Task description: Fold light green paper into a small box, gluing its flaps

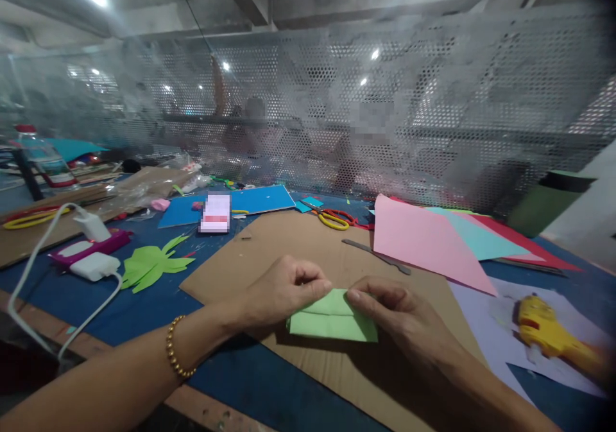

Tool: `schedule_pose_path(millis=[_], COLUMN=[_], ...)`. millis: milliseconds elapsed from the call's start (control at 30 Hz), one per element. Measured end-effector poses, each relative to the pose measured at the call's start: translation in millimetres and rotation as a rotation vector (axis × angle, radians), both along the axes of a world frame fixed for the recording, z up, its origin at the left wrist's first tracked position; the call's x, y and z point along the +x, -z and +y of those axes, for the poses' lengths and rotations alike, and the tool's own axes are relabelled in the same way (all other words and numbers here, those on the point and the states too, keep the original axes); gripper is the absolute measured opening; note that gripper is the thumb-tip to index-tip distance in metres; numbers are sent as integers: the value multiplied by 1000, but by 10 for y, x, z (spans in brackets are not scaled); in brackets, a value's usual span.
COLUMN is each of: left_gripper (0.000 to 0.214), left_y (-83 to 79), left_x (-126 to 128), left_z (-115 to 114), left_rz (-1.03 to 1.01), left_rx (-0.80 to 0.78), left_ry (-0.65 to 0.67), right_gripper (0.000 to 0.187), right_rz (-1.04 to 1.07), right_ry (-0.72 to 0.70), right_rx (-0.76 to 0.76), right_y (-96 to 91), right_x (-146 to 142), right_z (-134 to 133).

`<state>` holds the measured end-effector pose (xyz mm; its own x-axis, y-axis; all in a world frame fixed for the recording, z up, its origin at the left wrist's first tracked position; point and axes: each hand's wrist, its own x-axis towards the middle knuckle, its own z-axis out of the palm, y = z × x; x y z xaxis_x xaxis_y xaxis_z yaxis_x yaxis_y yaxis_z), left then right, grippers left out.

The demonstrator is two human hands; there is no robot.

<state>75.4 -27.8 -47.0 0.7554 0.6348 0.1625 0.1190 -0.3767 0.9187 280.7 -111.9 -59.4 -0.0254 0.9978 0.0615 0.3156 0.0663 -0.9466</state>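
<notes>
A folded piece of light green paper (pixel 332 324) is held just over a brown cardboard sheet (pixel 269 242), with a crease running across it. My left hand (pixel 289 291) pinches its upper left edge between thumb and curled fingers; a gold bead bracelet (pixel 177 347) circles that wrist. At the upper right edge, my right hand (pixel 392 303) grips the same paper between thumb and forefinger. The fingers hide both upper corners. Behind my right hand, a thin grey metal tool (pixel 375 255) lies on the cardboard, partly under a pink paper sheet (pixel 418 236).
Yellow-handled scissors (pixel 333 219) lie beyond the cardboard. A yellow glue gun (pixel 541 326) rests at right on lilac paper (pixel 476 310). Left are green paper leaves (pixel 151 264), a purple power strip (pixel 108 244) with white chargers, and a phone (pixel 215 212). A perforated screen (pixel 308 98) stands behind.
</notes>
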Motion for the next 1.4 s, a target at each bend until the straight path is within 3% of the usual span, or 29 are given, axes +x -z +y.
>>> schedule_pose_path(millis=[200,533,733,900,1067,1200,1400], left_gripper=[26,30,28,52,46,26,38], left_y=[-54,17,0,42,82,39,-11], left_x=[-44,-5,-20,-38,-18,-17,-12], left_z=[56,13,15,6,-2,12,11], left_rz=[64,48,30,99,37,76,70], left_rx=[37,155,208,370,430,430,317], left_ry=[-28,-144,-49,25,-17,-51,-77], right_gripper=[47,45,48,49,45,51,63], right_rz=[-40,-17,23,37,2,-31,-266], right_ry=[26,93,111,130,92,84,55], right_rx=[46,20,25,-2,35,46,52], right_y=[-13,65,16,1,-43,-55,7], right_x=[66,81,33,7,31,56,53], right_z=[7,12,-4,-13,-31,-18,-12])
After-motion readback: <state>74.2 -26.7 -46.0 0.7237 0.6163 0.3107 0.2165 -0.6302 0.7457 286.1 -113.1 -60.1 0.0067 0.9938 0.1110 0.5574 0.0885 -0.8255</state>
